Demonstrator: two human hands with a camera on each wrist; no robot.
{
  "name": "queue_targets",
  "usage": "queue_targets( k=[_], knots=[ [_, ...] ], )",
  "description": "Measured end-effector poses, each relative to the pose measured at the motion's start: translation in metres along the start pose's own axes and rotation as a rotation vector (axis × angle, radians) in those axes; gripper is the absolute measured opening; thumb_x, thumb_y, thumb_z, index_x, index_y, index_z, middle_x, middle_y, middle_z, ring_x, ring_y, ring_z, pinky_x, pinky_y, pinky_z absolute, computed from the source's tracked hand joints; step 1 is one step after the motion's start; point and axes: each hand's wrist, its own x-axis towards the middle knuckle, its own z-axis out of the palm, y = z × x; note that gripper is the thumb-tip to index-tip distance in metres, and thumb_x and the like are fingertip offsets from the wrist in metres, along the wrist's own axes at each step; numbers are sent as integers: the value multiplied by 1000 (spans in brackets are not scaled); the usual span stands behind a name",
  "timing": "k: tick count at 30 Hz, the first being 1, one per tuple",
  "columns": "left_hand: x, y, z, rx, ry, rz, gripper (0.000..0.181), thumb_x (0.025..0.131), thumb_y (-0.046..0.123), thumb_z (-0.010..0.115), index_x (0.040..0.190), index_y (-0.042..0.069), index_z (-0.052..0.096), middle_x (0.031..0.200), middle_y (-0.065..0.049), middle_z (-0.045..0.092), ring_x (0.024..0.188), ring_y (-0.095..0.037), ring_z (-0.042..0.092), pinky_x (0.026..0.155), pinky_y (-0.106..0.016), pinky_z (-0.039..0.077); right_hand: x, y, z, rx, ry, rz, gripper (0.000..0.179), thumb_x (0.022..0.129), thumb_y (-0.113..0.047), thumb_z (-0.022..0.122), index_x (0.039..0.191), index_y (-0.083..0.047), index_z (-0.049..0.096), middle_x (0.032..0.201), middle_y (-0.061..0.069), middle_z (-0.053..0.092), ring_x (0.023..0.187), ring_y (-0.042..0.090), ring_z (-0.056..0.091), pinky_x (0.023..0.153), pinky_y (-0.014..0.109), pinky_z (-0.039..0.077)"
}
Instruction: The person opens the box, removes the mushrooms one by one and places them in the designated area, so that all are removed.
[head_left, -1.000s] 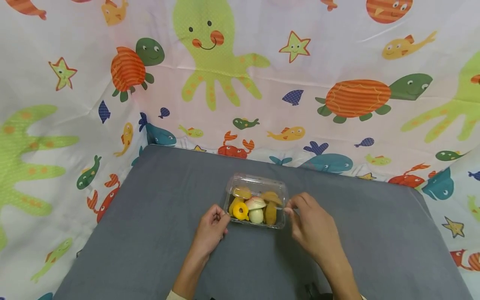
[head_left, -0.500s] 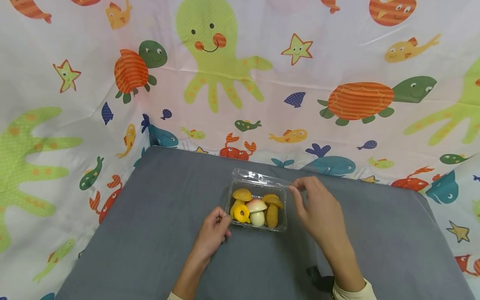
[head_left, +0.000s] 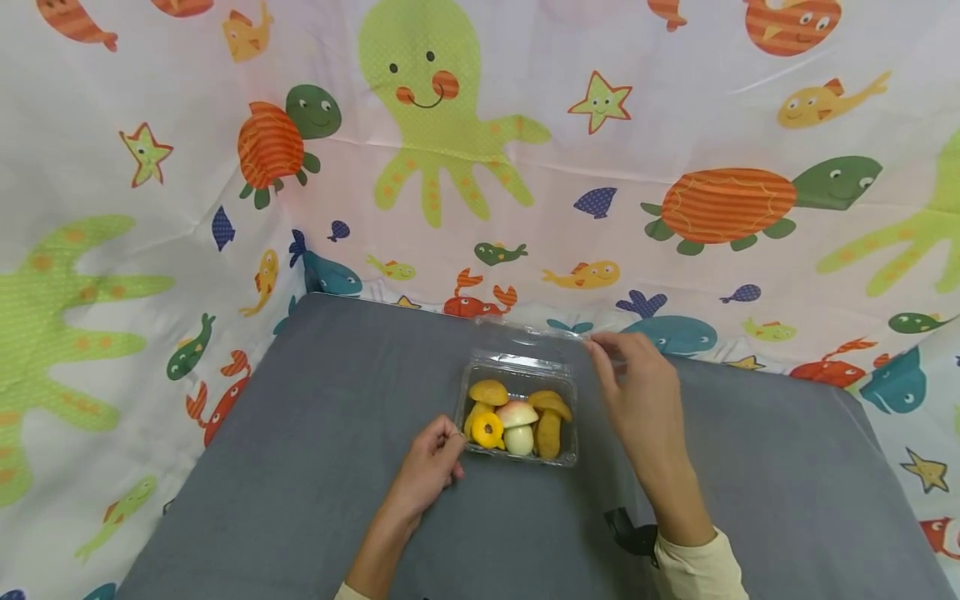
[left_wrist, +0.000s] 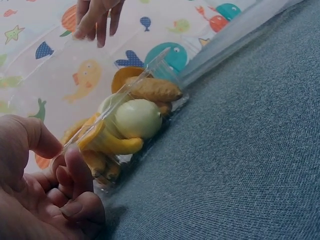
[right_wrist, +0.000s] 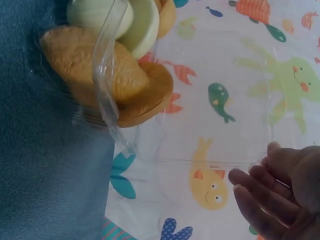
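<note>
Left hand (head_left: pixel 426 462): thumb and forefinger pinch the near corner of the clear box (head_left: pixel 568 442); we see the other fingers curled in beside them.
Right hand (head_left: pixel 641 400): thumb and fingertips grasp a corner of the clear lid (head_left: pixel 528 331).
Box position: on the grey cloth (head_left: pixel 315 500), just beyond and to the right of the left fingertips, nearer the wearer than the right ones.
Box axis: we find the long side running crosswise between the hands, its right end slightly nearer the wearer; the mouth faces up.
Lid position: raised beyond the far side of the box, stretching leftward from the right fingertips, long edge roughly in line with the box. We cannot tell its exact slant.
First tan mushroom (head_left: pixel 488 392): inside, on the left hand's side, cap away from that hand, stem toward the wearer.
Yellow piece (head_left: pixel 487 431): beside that stem, near the left fingertips, its dark-centred ring facing up.
Pale mushroom (head_left: pixel 518 438): mid-box, pink-tinged cap away from the wearer, stem toward.
Second tan mushroom (head_left: pixel 549 429): on the right hand's side, long axis running away from the wearer, cap at the far end.
</note>
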Motion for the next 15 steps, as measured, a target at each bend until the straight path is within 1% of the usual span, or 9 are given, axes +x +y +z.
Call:
queue_targets(
  k=[4, 9, 15],
  knots=[
    [-1, 2, -2, 5, -5, 4, 16, 103, 12, 59, 91, 7, 49, 74, -6, 54, 66, -19, 59, 57, -25, 42, 5, 1, 2, 22, 22, 11, 23, 99, -19, 76, 117, -5, 76, 106, 10, 75, 90, 29, 75, 79, 49, 62],
    [-1, 3, -3, 2, -11, 4, 17, 103, 12, 59, 91, 7, 49, 74, -5, 53, 66, -19, 59, 57, -25, 42, 10, 3, 6, 31, 28, 21, 28, 98, -20, 78, 120, -4, 76, 108, 12, 77, 89, 30, 76, 78, 49, 62],
    [0, 2, -2, 12, -26, 11, 16, 103, 12, 59, 91, 7, 49, 75, -5, 53, 66, -19, 60, 58, -24, 42, 13, 8, 14, 66, 16, 74, 31, 98, -19, 77, 125, -3, 75, 114, 14, 78, 94, 31, 78, 80, 48, 63]
  ],
)
